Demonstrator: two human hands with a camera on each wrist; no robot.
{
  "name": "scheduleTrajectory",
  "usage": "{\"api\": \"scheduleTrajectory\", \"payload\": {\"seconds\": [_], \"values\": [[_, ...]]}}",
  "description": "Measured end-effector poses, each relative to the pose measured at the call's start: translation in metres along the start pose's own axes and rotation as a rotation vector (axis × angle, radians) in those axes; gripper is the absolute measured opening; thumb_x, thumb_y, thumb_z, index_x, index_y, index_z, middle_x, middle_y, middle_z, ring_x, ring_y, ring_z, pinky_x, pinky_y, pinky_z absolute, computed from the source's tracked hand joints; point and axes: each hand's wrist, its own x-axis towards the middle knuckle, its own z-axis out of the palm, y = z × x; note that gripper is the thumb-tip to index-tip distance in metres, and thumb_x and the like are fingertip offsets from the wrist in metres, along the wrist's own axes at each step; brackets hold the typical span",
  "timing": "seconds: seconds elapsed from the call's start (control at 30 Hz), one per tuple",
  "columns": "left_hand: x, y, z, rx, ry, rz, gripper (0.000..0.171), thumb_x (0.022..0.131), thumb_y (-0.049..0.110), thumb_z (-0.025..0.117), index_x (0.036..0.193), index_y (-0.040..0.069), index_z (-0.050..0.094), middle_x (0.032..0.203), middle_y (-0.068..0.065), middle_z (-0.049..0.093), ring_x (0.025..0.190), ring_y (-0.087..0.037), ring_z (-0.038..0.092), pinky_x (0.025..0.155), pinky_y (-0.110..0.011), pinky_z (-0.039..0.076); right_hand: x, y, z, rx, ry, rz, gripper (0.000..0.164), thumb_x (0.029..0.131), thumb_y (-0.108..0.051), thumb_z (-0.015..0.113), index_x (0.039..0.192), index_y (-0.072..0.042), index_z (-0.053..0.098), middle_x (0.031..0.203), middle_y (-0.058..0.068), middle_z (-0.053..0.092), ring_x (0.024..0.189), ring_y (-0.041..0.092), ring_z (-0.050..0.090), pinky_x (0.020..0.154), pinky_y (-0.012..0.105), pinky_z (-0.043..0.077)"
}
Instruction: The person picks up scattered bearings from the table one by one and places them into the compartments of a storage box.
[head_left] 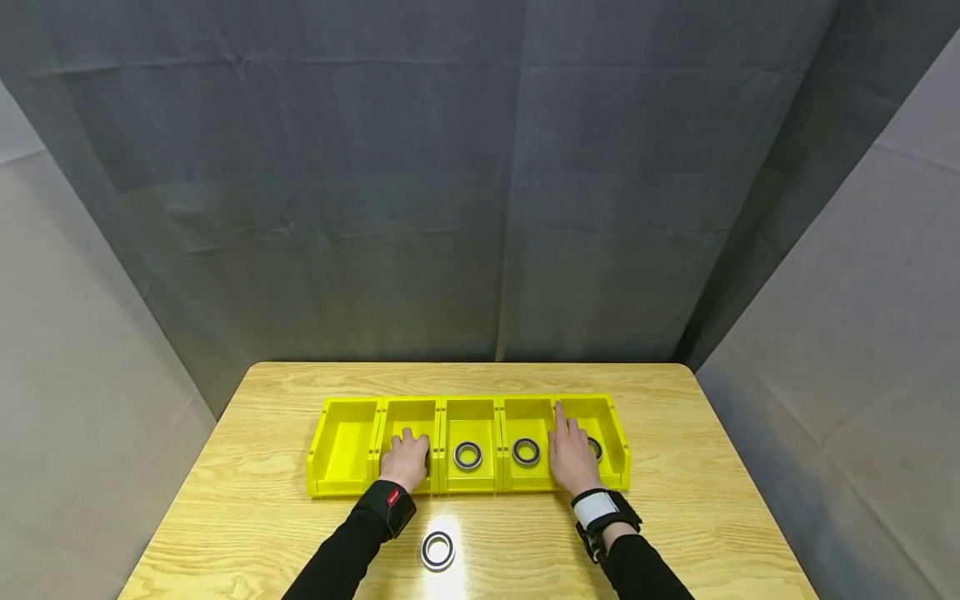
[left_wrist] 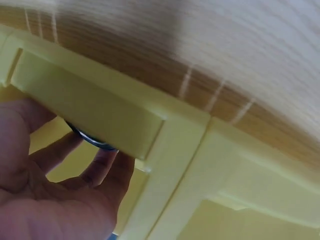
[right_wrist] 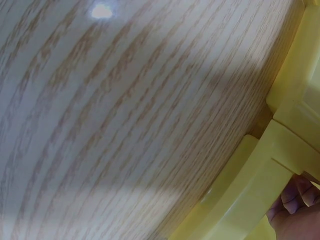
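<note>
A row of joined yellow bins (head_left: pixel 345 486) stands on the table. My left hand (head_left: pixel 406 461) reaches into the second bin from the left, its fingers and thumb around a ball bearing (left_wrist: pixel 92 140) that the bin's front wall partly hides. My right hand (head_left: pixel 574 460) is over the divider between the fourth and fifth bins, index finger stretched toward the back wall. Beside it, a bearing (head_left: pixel 595 448) lies in the fifth bin, partly covered by the hand. Other bearings lie in the middle bin (head_left: pixel 467 456) and the fourth bin (head_left: pixel 526 452).
One more bearing (head_left: pixel 437 551) lies on the wooden table (head_left: pixel 510 542), in front of the bins and between my forearms. The leftmost bin (head_left: pixel 344 442) shows a bare floor. Grey cloth (head_left: pixel 390 208) hangs behind the table, with paler cloth at both sides.
</note>
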Motion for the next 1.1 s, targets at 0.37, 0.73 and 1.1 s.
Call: {"api": "scheduleTrajectory", "payload": {"seconds": [0.37,0.73,1.1], "values": [[-0.011,-0.001,-0.009,-0.081,0.104,0.076,0.032,0.093,0.007,0.067,0.122,-0.005,0.061,0.113,-0.028,0.059,0.102,-0.044,0.061,0.074,-0.055,0.057,0.001,0.002,-0.001,-0.017,-0.009,-0.011,0.056,0.106,-0.014,0.048,0.156,0.0,0.029,0.124,0.027,0.057,0.096,0.039,0.057,0.073,0.049,0.053],[-0.021,0.002,-0.027,-0.075,0.159,0.124,0.049,0.097,0.012,0.064,0.139,-0.009,0.051,0.138,-0.033,0.055,0.129,-0.047,0.055,0.111,-0.058,0.044,0.0,0.001,0.0,-0.009,0.002,-0.022,0.056,0.105,-0.014,0.048,0.156,0.001,0.03,0.122,0.027,0.057,0.094,0.039,0.057,0.072,0.049,0.052],[-0.028,0.003,-0.037,-0.108,0.147,0.135,0.054,0.097,0.019,0.065,0.143,-0.005,0.048,0.149,-0.031,0.047,0.141,-0.047,0.043,0.115,-0.061,0.037,-0.001,0.002,-0.001,-0.013,0.015,-0.035,0.055,0.105,-0.014,0.048,0.155,0.001,0.03,0.122,0.028,0.058,0.095,0.04,0.057,0.072,0.05,0.052]]}}
